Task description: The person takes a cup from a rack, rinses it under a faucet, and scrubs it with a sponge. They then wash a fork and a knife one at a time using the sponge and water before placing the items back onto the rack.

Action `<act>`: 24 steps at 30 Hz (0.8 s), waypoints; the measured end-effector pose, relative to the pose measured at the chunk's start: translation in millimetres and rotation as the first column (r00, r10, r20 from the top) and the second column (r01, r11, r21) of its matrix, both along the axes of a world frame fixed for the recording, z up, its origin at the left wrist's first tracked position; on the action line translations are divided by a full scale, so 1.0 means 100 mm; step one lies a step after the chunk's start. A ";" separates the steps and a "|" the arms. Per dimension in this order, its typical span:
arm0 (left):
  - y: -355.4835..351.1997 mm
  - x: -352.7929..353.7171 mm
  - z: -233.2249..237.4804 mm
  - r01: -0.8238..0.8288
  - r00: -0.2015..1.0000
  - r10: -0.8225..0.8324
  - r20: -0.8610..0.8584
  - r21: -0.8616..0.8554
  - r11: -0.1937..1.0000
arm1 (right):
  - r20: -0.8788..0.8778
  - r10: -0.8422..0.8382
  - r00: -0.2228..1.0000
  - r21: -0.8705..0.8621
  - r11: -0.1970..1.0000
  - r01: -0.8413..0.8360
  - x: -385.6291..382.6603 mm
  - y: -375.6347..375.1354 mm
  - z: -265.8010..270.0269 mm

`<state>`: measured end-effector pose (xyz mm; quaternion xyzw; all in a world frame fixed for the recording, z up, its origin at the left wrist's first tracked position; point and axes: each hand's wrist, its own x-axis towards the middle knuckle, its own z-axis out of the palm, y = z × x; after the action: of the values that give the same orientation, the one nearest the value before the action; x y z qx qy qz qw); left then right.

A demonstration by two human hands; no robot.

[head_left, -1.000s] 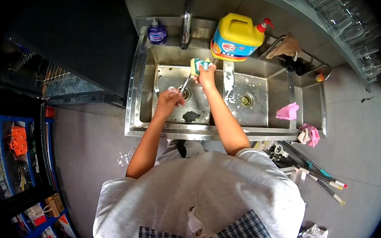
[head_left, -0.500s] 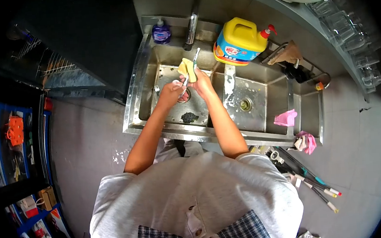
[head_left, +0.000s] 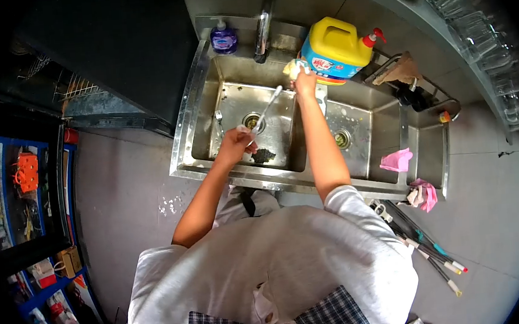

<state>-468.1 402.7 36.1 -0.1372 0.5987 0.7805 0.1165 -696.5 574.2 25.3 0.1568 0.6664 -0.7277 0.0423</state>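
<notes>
My left hand [head_left: 236, 147] is closed around a slim, pale piece of cutlery [head_left: 269, 104] over the left sink basin, its far end slanting up and right. Soapy white shows by the fingers. My right hand [head_left: 306, 83] grips a yellow sponge [head_left: 292, 68] at the back of the divider, close in front of the big yellow detergent jug [head_left: 337, 49]. Below my left hand, a dark scouring pad [head_left: 263, 155] lies on the basin floor near the drain [head_left: 252, 122]. A fork [head_left: 219, 120] rests along the basin's left side.
Behind the left basin stand a faucet [head_left: 263, 37] and a purple soap bottle [head_left: 223, 39]. A pink cloth [head_left: 396, 160] hangs at the right basin's edge. Glasses [head_left: 475, 32] line the curved shelf at upper right; long poles [head_left: 428, 246] lie on the floor.
My right hand has moved right with the sponge, away from the cutlery, to the detergent jug. My left hand keeps the cutlery over the basin, now tilted further right.
</notes>
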 end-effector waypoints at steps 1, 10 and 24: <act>-0.03 0.02 -0.08 -0.024 1.000 0.024 0.021 -0.013 1.000 | -0.022 0.038 0.999 -0.006 0.999 -0.038 0.05 0.10 -0.03; -0.06 -0.28 -0.20 -0.084 0.991 0.079 0.104 0.043 0.996 | -0.054 0.083 0.995 0.796 0.605 -0.007 1.05 1.37 -0.69; -0.16 -0.74 -0.28 -0.066 0.997 0.056 0.059 0.182 0.981 | -0.454 0.498 0.738 0.712 0.701 -0.035 -0.42 -0.05 -0.31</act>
<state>-542.6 386.3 7.8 -0.1651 0.5163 0.8317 0.1206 -738.1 569.3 -5.3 -0.1906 0.8707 -0.4360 -0.1246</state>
